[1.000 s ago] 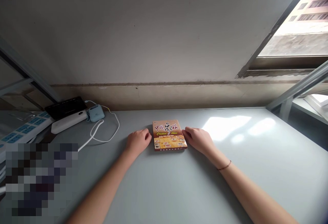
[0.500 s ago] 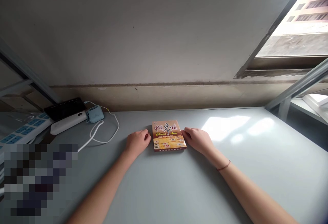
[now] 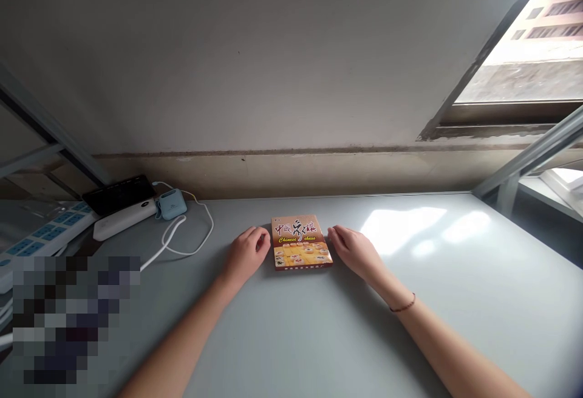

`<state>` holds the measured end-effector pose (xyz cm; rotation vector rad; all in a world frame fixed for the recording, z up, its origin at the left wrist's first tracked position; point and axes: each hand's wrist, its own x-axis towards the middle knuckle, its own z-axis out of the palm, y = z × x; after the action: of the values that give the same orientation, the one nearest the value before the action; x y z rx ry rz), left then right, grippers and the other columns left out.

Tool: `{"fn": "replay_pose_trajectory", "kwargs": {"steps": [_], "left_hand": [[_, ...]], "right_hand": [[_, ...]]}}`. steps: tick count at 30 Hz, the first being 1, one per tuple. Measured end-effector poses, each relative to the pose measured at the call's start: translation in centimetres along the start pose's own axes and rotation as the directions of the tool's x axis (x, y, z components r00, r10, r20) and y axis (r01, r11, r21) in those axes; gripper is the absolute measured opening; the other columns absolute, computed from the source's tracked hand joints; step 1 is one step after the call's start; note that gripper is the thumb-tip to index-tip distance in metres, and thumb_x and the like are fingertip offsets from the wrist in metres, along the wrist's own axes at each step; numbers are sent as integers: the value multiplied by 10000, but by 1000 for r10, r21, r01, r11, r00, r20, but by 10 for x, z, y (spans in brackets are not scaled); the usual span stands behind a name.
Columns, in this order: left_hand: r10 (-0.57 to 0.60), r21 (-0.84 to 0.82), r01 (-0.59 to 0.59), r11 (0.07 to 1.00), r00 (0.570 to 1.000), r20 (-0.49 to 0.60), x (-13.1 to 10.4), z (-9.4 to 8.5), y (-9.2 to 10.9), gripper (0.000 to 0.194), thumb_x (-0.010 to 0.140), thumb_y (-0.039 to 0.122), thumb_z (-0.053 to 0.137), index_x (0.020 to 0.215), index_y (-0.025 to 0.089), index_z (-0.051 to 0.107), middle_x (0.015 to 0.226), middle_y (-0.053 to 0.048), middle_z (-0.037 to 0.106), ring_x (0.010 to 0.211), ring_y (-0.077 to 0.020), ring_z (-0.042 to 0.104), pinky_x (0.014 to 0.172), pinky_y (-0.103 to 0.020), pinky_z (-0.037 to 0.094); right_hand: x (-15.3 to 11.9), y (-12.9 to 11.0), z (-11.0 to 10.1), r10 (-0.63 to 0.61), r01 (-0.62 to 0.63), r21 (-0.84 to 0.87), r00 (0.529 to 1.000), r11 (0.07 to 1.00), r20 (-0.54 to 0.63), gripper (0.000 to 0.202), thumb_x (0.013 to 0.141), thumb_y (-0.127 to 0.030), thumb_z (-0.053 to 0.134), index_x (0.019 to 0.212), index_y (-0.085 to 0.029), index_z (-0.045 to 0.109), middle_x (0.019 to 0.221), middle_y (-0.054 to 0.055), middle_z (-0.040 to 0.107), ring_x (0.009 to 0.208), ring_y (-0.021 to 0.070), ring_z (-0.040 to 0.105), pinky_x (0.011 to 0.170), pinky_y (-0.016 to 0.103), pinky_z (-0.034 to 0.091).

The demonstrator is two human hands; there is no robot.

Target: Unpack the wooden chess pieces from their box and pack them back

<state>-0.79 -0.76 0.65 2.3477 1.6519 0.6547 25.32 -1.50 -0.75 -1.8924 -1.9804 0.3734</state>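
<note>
lifting slightly are left hand (image 3: 247, 252) and right hand (image 3: 355, 251); box (image 3: 301, 243) stays put

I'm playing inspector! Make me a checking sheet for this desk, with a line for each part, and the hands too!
Surface: grey desk, sunlit patches on the right.
Job's things: Chinese chess box, lying flat, picture side up.
Clutter: power strip, white device, black slab and small blue device, at the left; a blurred-out patch hides whatever is nearer.
Grips: left grip loosely curled beside the box, contact unclear; right grip curled, slightly apart from it.
Cables: white cable, looping near the blue device.
Surroundings: wall behind, window at right.
</note>
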Motion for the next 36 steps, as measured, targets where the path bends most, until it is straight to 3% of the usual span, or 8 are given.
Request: {"fn": "replay_pose_trajectory", "kwargs": {"steps": [3, 6, 12, 15, 18, 25, 29, 36], "left_hand": [[149, -90, -157, 983, 984, -95, -7, 2, 12, 276, 945, 250, 373, 924, 206, 644, 867, -38, 628, 826, -150, 608, 784, -252, 465], [242, -56, -247, 967, 966, -86, -13, 8, 22, 252, 930, 273, 432, 1037, 205, 650, 976, -56, 623, 913, -180, 606, 854, -297, 479], [232, 45, -230, 972, 972, -33, -17, 12, 28, 351, 885, 466, 516, 1091, 202, 620, 1084, -79, 629, 975, -228, 609, 874, -366, 487], [241, 113, -233, 966, 969, -60, -18, 12, 31, 597, 721, 694, 597, 1035, 186, 615, 1121, -120, 637, 993, -295, 596, 847, -418, 490], [246, 132, -231, 964, 963, -113, -18, 12, 35, 557, 733, 663, 613, 1029, 191, 600, 1151, -131, 636, 1001, -294, 609, 835, -397, 502], [56, 191, -43, 981, 996, -63, -20, -13, 37, 585, 863, 420, 512, 1402, 245, 366, 1068, -75, 678, 788, -201, 666, 643, -264, 490], [14, 254, -2, 967, 999, -46, -18, -35, 35, 447, 890, 335, 421, 1334, 295, 451, 928, -21, 710, 705, -168, 656, 619, -240, 442], [-210, 417, 218, 882, 976, -66, -7, -62, 27, 317, 900, 433, 389, 1085, 228, 544, 658, -21, 676, 636, -221, 653, 542, -244, 341]], "right_hand": [[-5, -8, -6, -33, 25, 146, 998, 989, 54, 516, 968, -464, 196, 739, -215, 586, 765, 72, 672, 662, 194, 574, 585, 285, 382], [-9, -16, -12, -54, 12, 269, 987, 963, 149, 532, 966, -490, 218, 871, -218, 666, 876, 82, 711, 757, 216, 626, 649, 303, 447], [-14, -26, -21, -49, -8, 487, 993, 873, 105, 465, 948, -493, 331, 1152, -232, 658, 1010, 71, 722, 918, 224, 660, 718, 295, 518], [-18, -32, -25, -84, 50, 504, 995, 862, 44, 477, 942, -497, 355, 1223, -213, 616, 993, 79, 723, 864, 213, 665, 698, 291, 527], [-21, -36, -28, -127, 86, 504, 991, 860, 48, 505, 945, -516, 338, 1285, -219, 566, 929, 72, 725, 728, 187, 649, 623, 278, 513], [-14, -22, -21, -109, 86, 381, 993, 921, 41, 464, 942, -500, 338, 1226, -198, 547, 788, 64, 694, 606, 170, 585, 577, 287, 463], [-10, -14, -14, -84, 60, 323, 995, 944, 62, 412, 932, -471, 348, 1188, -204, 530, 780, 51, 678, 569, 167, 560, 558, 299, 443], [-9, -11, -8, -69, 39, 289, 993, 957, 94, 398, 933, -423, 346, 1237, -197, 467, 873, 62, 693, 652, 181, 616, 581, 303, 448]]}}
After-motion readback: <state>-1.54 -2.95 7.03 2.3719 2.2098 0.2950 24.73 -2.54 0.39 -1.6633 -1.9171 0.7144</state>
